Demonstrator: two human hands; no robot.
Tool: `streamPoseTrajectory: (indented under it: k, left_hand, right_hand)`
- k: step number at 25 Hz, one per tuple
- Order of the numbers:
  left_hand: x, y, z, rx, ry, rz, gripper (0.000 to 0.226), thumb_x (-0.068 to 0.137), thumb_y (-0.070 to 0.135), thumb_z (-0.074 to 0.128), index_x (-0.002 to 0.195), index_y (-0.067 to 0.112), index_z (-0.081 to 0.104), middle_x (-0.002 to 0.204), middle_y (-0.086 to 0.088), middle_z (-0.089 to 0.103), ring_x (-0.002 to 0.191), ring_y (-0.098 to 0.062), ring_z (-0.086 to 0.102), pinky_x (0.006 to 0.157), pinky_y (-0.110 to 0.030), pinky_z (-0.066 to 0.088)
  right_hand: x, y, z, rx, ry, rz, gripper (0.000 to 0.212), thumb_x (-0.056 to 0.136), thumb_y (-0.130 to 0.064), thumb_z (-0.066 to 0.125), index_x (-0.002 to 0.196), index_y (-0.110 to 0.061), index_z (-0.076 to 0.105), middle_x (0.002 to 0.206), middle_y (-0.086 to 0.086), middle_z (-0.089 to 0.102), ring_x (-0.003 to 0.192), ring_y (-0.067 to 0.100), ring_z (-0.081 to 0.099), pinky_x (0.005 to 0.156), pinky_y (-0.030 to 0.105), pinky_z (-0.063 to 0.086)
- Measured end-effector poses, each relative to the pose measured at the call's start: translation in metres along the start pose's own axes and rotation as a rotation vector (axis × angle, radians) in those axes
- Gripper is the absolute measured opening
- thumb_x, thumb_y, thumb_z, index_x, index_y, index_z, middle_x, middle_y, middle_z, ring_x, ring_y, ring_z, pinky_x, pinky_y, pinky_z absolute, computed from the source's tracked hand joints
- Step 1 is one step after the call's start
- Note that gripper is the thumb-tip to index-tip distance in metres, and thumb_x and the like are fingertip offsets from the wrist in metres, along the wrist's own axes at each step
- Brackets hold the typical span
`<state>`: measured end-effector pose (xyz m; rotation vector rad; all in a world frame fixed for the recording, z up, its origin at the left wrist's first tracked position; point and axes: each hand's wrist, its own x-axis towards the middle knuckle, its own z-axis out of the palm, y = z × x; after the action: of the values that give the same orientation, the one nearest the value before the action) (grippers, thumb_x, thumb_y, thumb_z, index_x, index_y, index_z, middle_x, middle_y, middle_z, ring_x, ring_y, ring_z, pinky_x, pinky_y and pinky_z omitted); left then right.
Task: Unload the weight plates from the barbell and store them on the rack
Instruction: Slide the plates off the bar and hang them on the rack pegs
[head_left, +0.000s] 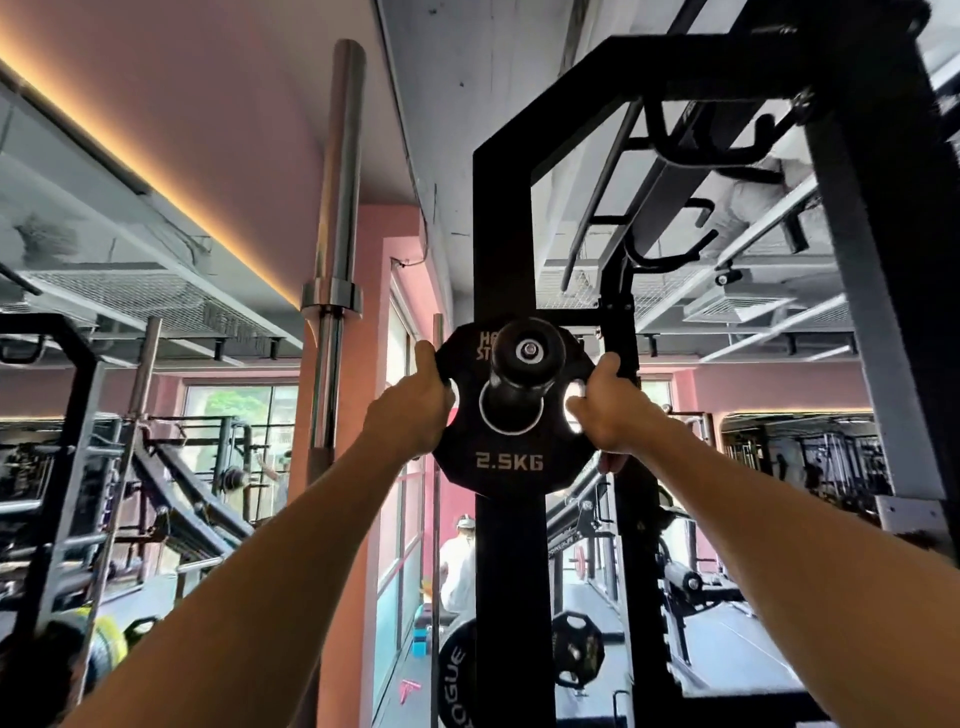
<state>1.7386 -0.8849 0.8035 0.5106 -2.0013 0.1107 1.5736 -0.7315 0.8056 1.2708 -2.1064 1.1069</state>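
A small black weight plate (511, 457) marked 2.5KG sits at head height against the black upright of the rack (501, 218). The rack's storage peg (527, 358) passes through the plate's centre hole and points toward me. My left hand (415, 402) grips the plate's left edge, fingers through a cut-out. My right hand (608, 410) grips its right edge the same way. Both arms reach up and forward.
A chrome barbell (337, 208) stands upright just left of the rack. Lower on the rack hang a large black plate (457, 670) and a smaller one (576, 649). Other racks and machines fill both sides; a person in white (457, 561) is in the background.
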Motion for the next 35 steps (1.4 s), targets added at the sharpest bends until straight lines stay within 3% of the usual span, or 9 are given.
streamPoseTrajectory:
  k: [4,7,10,14,17,21,25,29,35]
  left_hand:
    - [0.012,-0.014,0.013,0.038,-0.016,0.06,0.023,0.101,0.024,0.037,0.113,0.011,0.023,0.066,-0.012,0.058,0.051,-0.031,0.054,0.053,-0.04,0.045]
    - [0.011,-0.009,0.007,0.115,-0.049,0.003,0.028,0.1,0.026,0.038,0.117,0.013,0.02,0.065,-0.009,0.057,0.052,-0.029,0.055,0.056,-0.039,0.047]
    - [-0.003,0.006,-0.005,0.148,-0.158,-0.096,0.043,0.099,0.024,0.039,0.132,0.014,0.014,0.068,-0.008,0.058,0.062,-0.031,0.059,0.072,-0.047,0.055]
    - [-0.035,0.016,-0.018,0.138,-0.151,-0.082,0.068,0.094,0.031,0.048,0.146,0.018,0.007,0.088,-0.009,0.063,0.075,-0.03,0.064,0.075,-0.045,0.054]
    - [-0.062,0.021,-0.029,0.167,-0.193,-0.094,0.069,0.086,0.048,0.055,0.142,0.021,0.025,0.121,-0.011,0.054,0.103,-0.034,0.06,0.086,-0.046,0.05]
    - [-0.108,0.061,-0.047,0.226,-0.27,-0.107,0.075,0.075,0.067,0.056,0.137,0.03,0.035,0.133,-0.002,0.049,0.115,-0.029,0.056,0.086,-0.042,0.04]
    - [-0.148,0.109,-0.073,0.168,-0.319,-0.177,0.089,0.064,0.077,0.049,0.14,0.033,0.034,0.142,-0.003,0.046,0.124,-0.029,0.051,0.103,-0.048,0.04]
    - [-0.191,0.161,-0.1,0.125,-0.363,-0.213,0.081,0.072,0.068,0.064,0.139,0.031,0.037,0.143,-0.007,0.043,0.128,-0.029,0.046,0.105,-0.049,0.039]
    - [-0.241,0.232,-0.148,0.122,-0.385,-0.222,0.082,0.075,0.06,0.07,0.141,0.027,0.036,0.147,-0.009,0.038,0.129,-0.028,0.045,0.106,-0.048,0.039]
  right_hand:
    - [0.016,0.01,0.015,-0.054,0.031,-0.033,0.05,0.096,-0.034,0.042,0.13,-0.007,0.017,0.088,0.014,0.06,0.065,0.037,0.068,0.07,0.053,0.057]
    - [0.015,0.008,0.015,-0.106,0.024,-0.015,0.052,0.096,-0.034,0.04,0.132,-0.009,0.012,0.084,0.014,0.06,0.077,0.037,0.065,0.081,0.055,0.052]
    - [0.003,0.006,0.012,-0.118,-0.048,0.039,0.048,0.099,-0.037,0.035,0.132,-0.012,0.012,0.077,0.012,0.056,0.085,0.038,0.063,0.089,0.054,0.049]
    - [-0.031,0.019,0.005,-0.059,-0.104,0.01,0.065,0.098,-0.046,0.037,0.148,-0.021,0.003,0.128,0.018,0.057,0.115,0.038,0.056,0.101,0.052,0.041]
    - [-0.064,0.034,-0.006,-0.087,-0.204,-0.036,0.07,0.095,-0.044,0.047,0.15,-0.024,0.008,0.148,0.016,0.038,0.128,0.036,0.047,0.105,0.052,0.038]
    - [-0.105,0.052,-0.037,-0.146,-0.301,-0.105,0.068,0.094,-0.045,0.05,0.149,-0.026,0.015,0.149,0.013,0.037,0.125,0.035,0.049,0.104,0.05,0.039]
    - [-0.142,0.061,-0.073,-0.133,-0.328,-0.181,0.066,0.092,-0.051,0.051,0.146,-0.027,0.023,0.147,0.012,0.04,0.123,0.033,0.05,0.104,0.044,0.04]
    - [-0.191,0.071,-0.121,-0.118,-0.365,-0.207,0.083,0.082,-0.071,0.049,0.146,-0.026,0.025,0.149,0.008,0.036,0.127,0.03,0.047,0.105,0.049,0.038]
    - [-0.248,0.078,-0.191,-0.061,-0.389,-0.228,0.089,0.077,-0.072,0.056,0.146,-0.027,0.024,0.149,0.008,0.035,0.127,0.03,0.047,0.105,0.049,0.039]
